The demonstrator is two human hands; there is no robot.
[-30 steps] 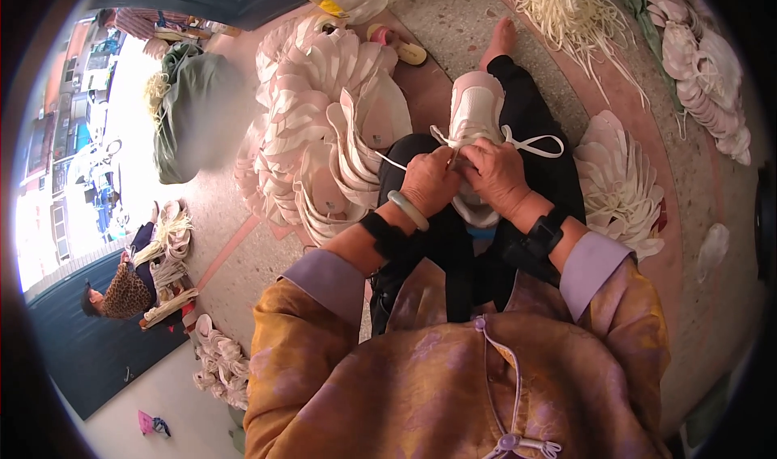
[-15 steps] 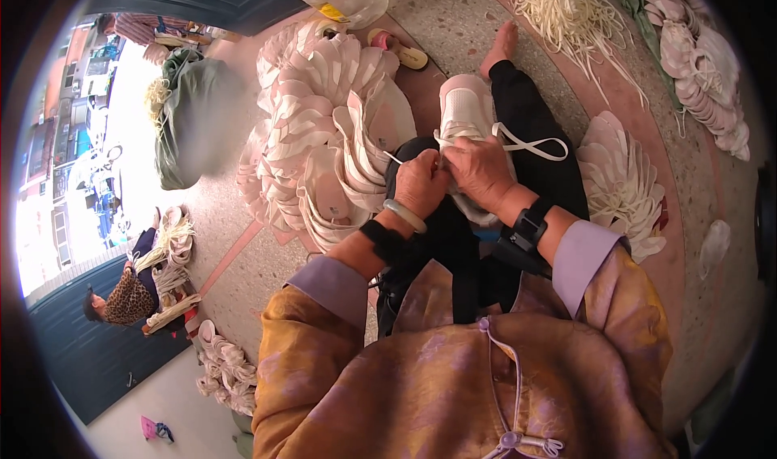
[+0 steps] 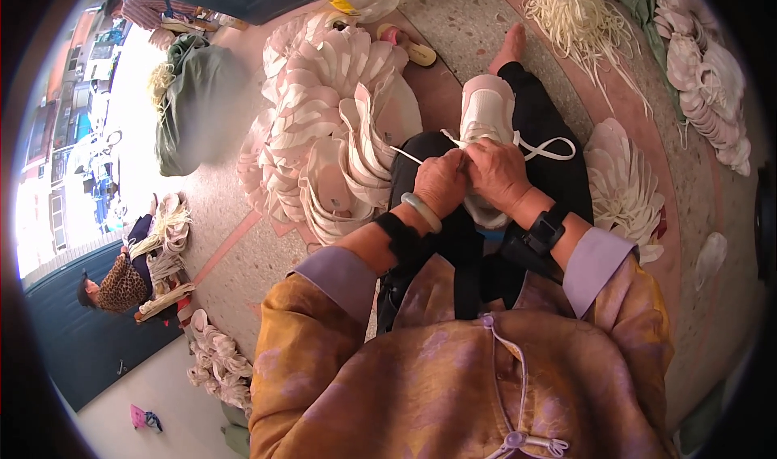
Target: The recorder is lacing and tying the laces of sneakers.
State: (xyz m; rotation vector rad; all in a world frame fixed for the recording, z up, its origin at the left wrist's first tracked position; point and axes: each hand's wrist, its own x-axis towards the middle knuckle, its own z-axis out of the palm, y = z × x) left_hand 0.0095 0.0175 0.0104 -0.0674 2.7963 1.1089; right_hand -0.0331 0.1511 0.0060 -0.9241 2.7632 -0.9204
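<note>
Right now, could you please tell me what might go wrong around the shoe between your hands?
The loose lace loop to the right of the right hand could snag or tangle. The lace strand to the left of the left hand reaches toward the stacked shoe pieces and might catch on them. The shoe lies between the legs, so it may slip if a leg shifts.

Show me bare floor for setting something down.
Floor between the right pile of shoe parts and the plastic bag; also between the big pile and lower-left pile. Crowded: around the left hand, right hand and shoe.
</note>
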